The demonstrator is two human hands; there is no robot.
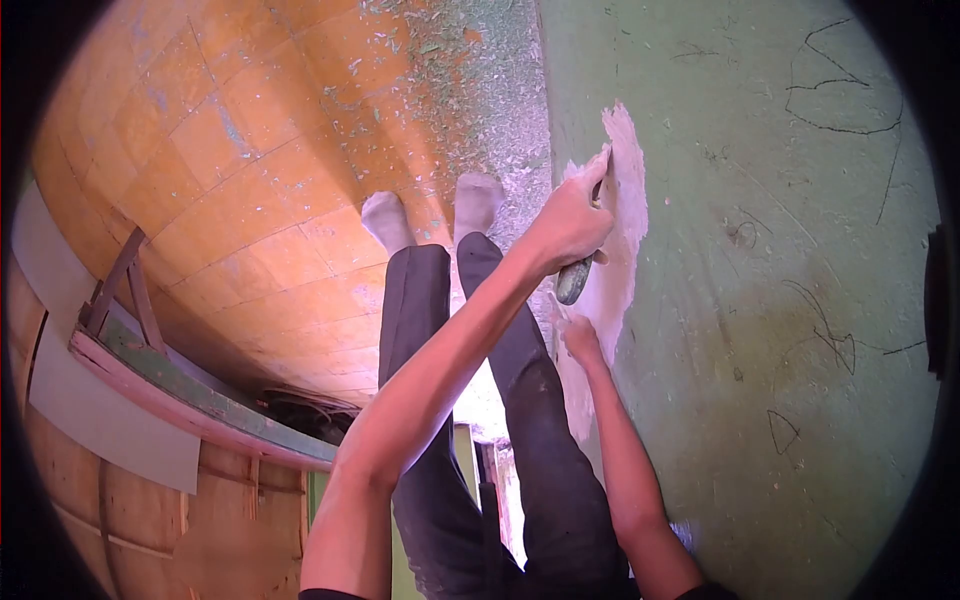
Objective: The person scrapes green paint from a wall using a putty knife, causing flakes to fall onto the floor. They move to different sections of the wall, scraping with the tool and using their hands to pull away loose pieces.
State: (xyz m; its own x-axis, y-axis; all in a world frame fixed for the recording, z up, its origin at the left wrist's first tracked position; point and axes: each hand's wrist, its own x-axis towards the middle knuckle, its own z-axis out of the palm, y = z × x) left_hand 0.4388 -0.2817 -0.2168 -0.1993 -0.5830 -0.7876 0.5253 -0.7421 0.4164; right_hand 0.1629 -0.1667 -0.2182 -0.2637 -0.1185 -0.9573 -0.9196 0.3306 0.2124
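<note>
My left hand (578, 225) is wrapped round a scraper (573, 282). Its dark rounded handle sticks out below the fist, and its thin blade lies against a pale bare patch (627, 215) on the green painted wall (740, 260). Closer to me, my right hand (580, 338) is beside the lower part of that patch, its fingers curled together. Whatever those fingers hold, if anything, is too small to make out.
Paint flakes (500, 80) litter the orange tiled floor (250, 150) along the wall's foot. My legs and sock-covered feet (480, 200) are in the middle. A green and pink wooden bench-like piece (200, 400) stands at the lower left. Dark scribbles (845, 110) mark the wall.
</note>
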